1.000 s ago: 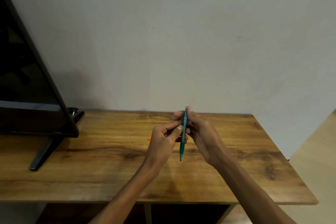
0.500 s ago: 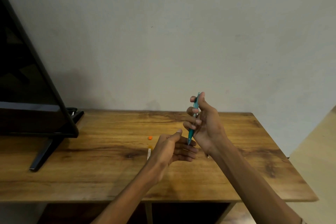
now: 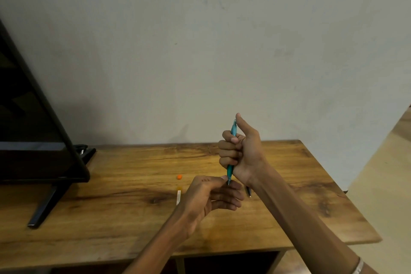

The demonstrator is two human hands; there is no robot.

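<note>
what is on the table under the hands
A white stick shows beside the left hand and a dark pen end by the right hand; the rest of that pen is covered.

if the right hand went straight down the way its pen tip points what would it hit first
Most likely the left hand: the teal pen gripped in the right hand points tip down at its thumb and fingers. Depth is unclear; the table lies beneath.
</note>
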